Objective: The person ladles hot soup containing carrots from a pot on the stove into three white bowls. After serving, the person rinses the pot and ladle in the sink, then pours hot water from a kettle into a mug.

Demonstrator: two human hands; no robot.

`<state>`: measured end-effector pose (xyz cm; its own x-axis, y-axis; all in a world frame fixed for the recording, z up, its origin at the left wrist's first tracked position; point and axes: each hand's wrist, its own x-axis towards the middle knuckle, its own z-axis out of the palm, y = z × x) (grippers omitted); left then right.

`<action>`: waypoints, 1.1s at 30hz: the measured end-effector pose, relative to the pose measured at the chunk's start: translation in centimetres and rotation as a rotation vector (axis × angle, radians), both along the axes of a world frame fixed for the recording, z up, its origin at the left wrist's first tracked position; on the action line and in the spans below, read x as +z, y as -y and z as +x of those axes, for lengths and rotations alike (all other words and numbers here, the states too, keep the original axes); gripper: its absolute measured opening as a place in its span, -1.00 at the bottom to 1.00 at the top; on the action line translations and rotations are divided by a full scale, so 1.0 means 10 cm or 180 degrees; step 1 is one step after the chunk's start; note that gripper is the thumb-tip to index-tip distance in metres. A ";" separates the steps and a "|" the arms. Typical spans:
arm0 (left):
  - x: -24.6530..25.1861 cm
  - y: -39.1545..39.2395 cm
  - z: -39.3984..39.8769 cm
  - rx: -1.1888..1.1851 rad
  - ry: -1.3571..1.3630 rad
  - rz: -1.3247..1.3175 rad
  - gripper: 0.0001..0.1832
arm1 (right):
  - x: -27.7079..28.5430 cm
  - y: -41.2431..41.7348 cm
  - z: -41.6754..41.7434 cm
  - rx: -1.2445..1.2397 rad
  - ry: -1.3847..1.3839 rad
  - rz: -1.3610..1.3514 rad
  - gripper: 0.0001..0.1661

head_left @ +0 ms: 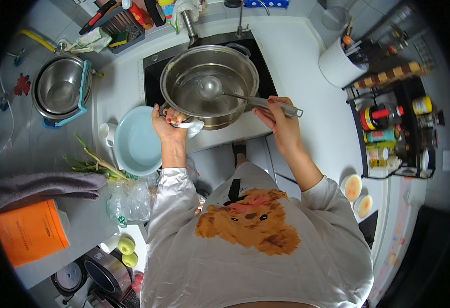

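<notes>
A wide stainless steel pot [225,111] is over the black sink [265,82], near its front edge. Its inside looks wet, with some water at the bottom. My left hand [171,125] grips the pot's left side, with a white cloth or tissue [194,127] bunched in the fingers; the handle there is mostly hidden. In my right hand [282,123] is the grey handle of a metal ladle [209,87], whose round bowl hangs inside the pot. Just left of my left wrist stands a pale blue basin [138,140].
A white mug [107,133] is beside the basin. Stacked steel bowls [59,86] hang on the left wall. The faucet [190,29] rises behind the pot. On the right are a utensil holder [338,65], a condiment rack [396,127] and two small bowls [352,188] of food.
</notes>
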<state>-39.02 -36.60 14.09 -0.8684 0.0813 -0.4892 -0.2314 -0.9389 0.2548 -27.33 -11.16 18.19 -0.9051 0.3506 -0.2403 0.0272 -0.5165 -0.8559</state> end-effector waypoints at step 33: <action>-1.61 -0.17 -1.13 -0.2398 0.1624 -0.7060 -0.34 | -1.32 -0.17 -3.81 0.2948 -0.0457 0.4281 -0.25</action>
